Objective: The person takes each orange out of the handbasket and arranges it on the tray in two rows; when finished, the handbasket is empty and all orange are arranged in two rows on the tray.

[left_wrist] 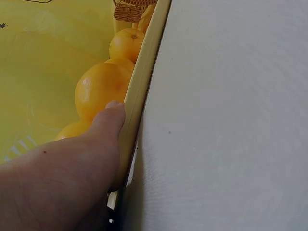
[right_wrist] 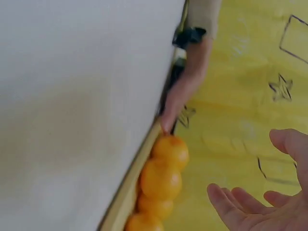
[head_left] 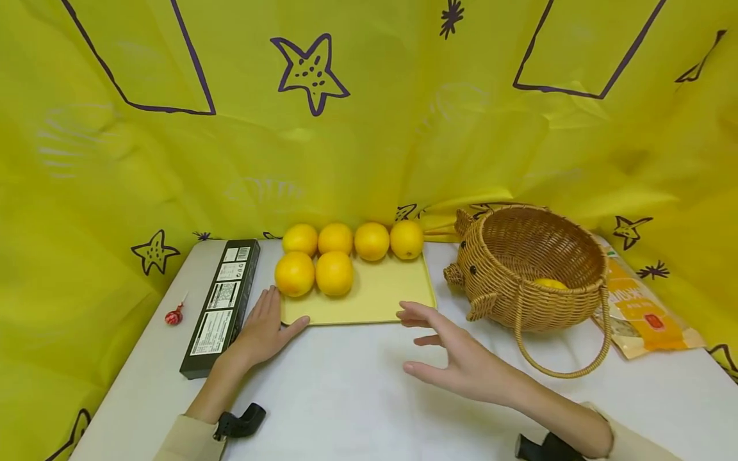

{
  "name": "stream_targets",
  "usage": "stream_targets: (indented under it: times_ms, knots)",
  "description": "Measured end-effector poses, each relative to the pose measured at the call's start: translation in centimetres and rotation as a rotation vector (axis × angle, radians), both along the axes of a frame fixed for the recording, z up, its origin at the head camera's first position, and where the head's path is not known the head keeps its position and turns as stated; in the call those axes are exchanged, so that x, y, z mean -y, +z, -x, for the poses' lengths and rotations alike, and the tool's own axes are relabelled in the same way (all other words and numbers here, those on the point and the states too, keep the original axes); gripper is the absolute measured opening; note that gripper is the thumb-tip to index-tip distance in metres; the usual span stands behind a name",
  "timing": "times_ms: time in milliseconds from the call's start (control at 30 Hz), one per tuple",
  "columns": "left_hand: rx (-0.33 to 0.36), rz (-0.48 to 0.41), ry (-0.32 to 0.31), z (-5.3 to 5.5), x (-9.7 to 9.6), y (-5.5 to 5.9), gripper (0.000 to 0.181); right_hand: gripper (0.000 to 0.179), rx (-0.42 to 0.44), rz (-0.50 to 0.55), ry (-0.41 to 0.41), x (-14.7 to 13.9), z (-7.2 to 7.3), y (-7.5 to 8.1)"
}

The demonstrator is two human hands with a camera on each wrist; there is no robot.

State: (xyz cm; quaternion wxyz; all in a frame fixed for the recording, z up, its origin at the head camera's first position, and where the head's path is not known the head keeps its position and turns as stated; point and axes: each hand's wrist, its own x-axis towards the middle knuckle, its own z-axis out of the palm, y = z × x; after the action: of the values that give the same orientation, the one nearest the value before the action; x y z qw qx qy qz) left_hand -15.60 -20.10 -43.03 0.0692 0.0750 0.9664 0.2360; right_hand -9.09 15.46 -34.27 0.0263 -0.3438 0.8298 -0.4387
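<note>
A pale yellow tray (head_left: pixel 386 294) bears several oranges (head_left: pixel 335 273), four-wide along its back and more at its left. My left hand (head_left: pixel 265 330) rests at the tray's front left corner, its fingers straight along the left side. In the left wrist view the thumb (left_wrist: pixel 109 120) lies along the rim beside an orange (left_wrist: pixel 103 89). My right hand (head_left: pixel 450 352) hovers near the tray's front right corner with fingers spread and holds nothing. Its fingers (right_wrist: pixel 231 199) also appear apart from the oranges (right_wrist: pixel 161 179) in the right wrist view.
A wicker pig basket (head_left: pixel 501 301) with a yellow-orange fruit (head_left: pixel 550 283) inside stands at the right, its handle hanging forward. Behind it lies an orange-and-white packet (head_left: pixel 651 314). A long black box (head_left: pixel 221 307) and a red lollipop (head_left: pixel 174 315) lie at the left. A yellow cloth (head_left: pixel 357 160) hangs behind.
</note>
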Motion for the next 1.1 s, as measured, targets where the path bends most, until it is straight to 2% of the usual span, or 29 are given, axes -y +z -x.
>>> stream_targets:
  times_ms: [167, 267, 367, 500, 700, 733, 767, 867, 933, 967, 1033, 1100]
  knots:
    - [0.007, -0.013, -0.001, -0.1, 0.2, 0.1, 0.104, 0.075, -0.054, 0.134, -0.07, -3.5, -0.5, 1.0]
    - [0.005, -0.004, 0.0, -0.1, 0.3, 0.0, 0.104, 0.073, -0.023, 0.207, -0.09, -5.1, -0.4, 1.6]
    - [-0.003, -0.003, 0.002, -0.1, 0.3, 0.0, 0.104, 0.068, -0.001, 0.283, -0.062, -6.0, 0.1, 1.7]
    - [-0.008, -0.011, 0.001, 0.0, 0.3, 0.0, 0.104, 0.063, 0.064, 0.405, 0.036, -6.7, 0.8, 1.6]
    - [0.004, -0.017, -0.001, 0.0, 0.1, 0.4, 0.104, 0.058, 0.183, 0.475, 0.083, -7.1, 1.5, 2.0]
    - [0.006, -0.017, 0.0, 0.0, 0.1, 0.5, 0.104, 0.056, 0.216, 0.477, 0.079, -7.2, 1.6, 2.3]
    - [0.008, -0.017, 0.002, 0.0, 0.1, 0.6, 0.104, 0.053, 0.266, 0.504, 0.109, -7.3, 1.9, 2.7]
    - [0.004, -0.008, 0.001, 0.1, 0.2, 0.6, 0.103, 0.046, 0.413, 0.572, 0.219, -7.9, 3.7, 4.4]
    - [-0.004, -0.012, 0.001, 0.1, 0.3, 0.5, 0.103, 0.045, 0.457, 0.569, 0.339, -8.7, 5.9, 5.9]
    - [-0.005, -0.012, 0.001, 0.1, 0.3, 0.4, 0.103, 0.045, 0.458, 0.549, 0.419, -9.2, 7.3, 6.7]
    - [-0.006, -0.015, 0.001, 0.1, 0.2, 0.3, 0.103, 0.046, 0.402, 0.442, 0.536, -10.4, 10.3, 8.1]
    - [-0.002, -0.016, 0.002, 0.1, 0.2, 0.2, 0.104, 0.046, 0.351, 0.287, 0.596, -11.9, 13.2, 9.5]
